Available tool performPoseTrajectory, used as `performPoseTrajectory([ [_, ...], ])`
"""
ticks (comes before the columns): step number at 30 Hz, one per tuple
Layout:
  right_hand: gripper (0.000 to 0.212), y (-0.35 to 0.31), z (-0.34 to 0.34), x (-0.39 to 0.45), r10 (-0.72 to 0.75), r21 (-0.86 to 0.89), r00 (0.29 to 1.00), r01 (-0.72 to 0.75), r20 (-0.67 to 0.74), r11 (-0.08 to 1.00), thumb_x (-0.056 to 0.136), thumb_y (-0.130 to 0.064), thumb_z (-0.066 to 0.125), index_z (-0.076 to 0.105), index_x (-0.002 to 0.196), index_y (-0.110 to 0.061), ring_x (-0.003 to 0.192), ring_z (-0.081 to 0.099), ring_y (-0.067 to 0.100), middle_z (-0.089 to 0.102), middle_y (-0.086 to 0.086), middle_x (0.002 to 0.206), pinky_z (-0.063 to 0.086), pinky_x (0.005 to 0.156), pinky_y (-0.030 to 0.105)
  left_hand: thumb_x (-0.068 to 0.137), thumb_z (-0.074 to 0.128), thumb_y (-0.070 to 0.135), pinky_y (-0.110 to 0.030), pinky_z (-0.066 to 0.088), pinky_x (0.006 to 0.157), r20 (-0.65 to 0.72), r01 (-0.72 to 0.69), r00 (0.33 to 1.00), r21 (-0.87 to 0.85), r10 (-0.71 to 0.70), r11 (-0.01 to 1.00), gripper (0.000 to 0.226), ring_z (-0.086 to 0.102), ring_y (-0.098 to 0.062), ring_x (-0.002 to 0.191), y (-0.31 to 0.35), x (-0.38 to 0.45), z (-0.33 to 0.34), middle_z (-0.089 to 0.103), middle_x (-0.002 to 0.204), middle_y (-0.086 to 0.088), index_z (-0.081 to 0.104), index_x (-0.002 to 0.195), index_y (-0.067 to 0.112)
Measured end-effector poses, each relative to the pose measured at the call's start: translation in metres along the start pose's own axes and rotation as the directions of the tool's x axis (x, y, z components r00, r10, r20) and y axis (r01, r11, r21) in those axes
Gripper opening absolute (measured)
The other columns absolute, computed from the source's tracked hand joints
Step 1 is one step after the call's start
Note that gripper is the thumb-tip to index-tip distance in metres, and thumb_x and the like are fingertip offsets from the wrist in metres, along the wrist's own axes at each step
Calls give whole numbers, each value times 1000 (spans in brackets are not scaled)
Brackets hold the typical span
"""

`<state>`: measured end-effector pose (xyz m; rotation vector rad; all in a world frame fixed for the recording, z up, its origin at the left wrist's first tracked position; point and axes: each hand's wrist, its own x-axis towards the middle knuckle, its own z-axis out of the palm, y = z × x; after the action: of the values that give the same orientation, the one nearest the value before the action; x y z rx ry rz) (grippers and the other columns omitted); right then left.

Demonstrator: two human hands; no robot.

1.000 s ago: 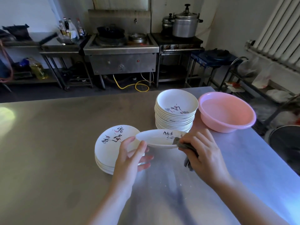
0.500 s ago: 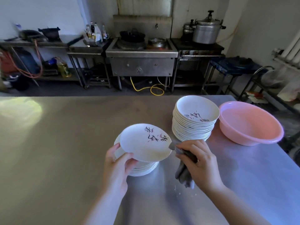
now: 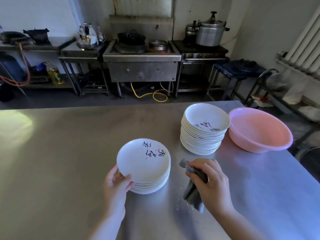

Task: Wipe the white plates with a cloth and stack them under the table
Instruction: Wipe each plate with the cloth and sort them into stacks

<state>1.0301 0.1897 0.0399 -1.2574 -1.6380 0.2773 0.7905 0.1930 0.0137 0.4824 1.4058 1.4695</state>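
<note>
While the left hand (image 3: 117, 183) grips a plate (image 3: 143, 159) and the right hand (image 3: 210, 183) clutches a cloth (image 3: 193, 196), the steel worktop (image 3: 69, 153) fronts a dim kitchen — stove (image 3: 141, 62), pressure cooker (image 3: 210, 33).

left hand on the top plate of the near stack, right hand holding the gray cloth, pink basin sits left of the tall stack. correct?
One thing is off: the pink basin sits to the right of the tall stack, not left, as the head view shows. The rest holds: the left hand grips the top plate of the near stack, and the right hand holds the gray cloth.
</note>
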Motion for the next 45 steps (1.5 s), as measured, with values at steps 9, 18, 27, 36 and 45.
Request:
performPoseTrajectory([
  [9, 17, 15, -28, 10, 98, -39, 994, -99, -37, 994, 74, -17, 73, 74, 90, -24, 94, 55, 1, 64, -22, 91, 39, 83, 8, 80, 69, -12, -32, 50, 68, -41, -106, 991, 361, 129, 927, 59, 54, -27, 84, -14, 17, -2, 51, 90, -7, 57, 132, 13],
  [18, 28, 53, -77, 36, 175, -16, 984, -175, -37, 984, 76, -3, 79, 75, 92, -25, 98, 56, 9, 63, -19, 97, 37, 85, 8, 86, 70, 9, -10, 42, 68, 376, -500, 862, 519, 340, 693, 25, 60, 0, 82, -9, -23, 151, 65, 94, 10, 66, 102, 28],
  [27, 20, 92, -124, 66, 110, 62, 994, -108, -25, 992, 74, -21, 72, 72, 89, -34, 97, 57, 8, 63, -21, 97, 38, 83, 7, 83, 69, 40, -32, 41, 74, 255, -350, 935, 763, 244, 543, 47, 55, -16, 93, -5, 31, 266, 50, 118, 1, 52, 123, 21],
  [36, 22, 123, -126, 77, 82, 85, 997, -83, 11, 993, 71, -20, 73, 74, 90, -31, 96, 57, 3, 63, -24, 96, 38, 84, 5, 57, 83, 33, -25, 31, 52, 65, -202, 975, 648, 211, 734, 36, 48, -18, 66, -11, 50, 277, 51, 70, 3, 63, 75, 9],
  [45, 22, 127, -128, 75, 125, 67, 992, -126, 27, 990, 70, -20, 73, 74, 89, -30, 97, 58, 4, 62, -24, 97, 38, 84, 5, 70, 70, 3, -25, 44, 56, -19, -107, 992, 433, 128, 895, 28, 64, -24, 78, -4, 54, 287, 70, 93, -10, 66, 98, 4],
])
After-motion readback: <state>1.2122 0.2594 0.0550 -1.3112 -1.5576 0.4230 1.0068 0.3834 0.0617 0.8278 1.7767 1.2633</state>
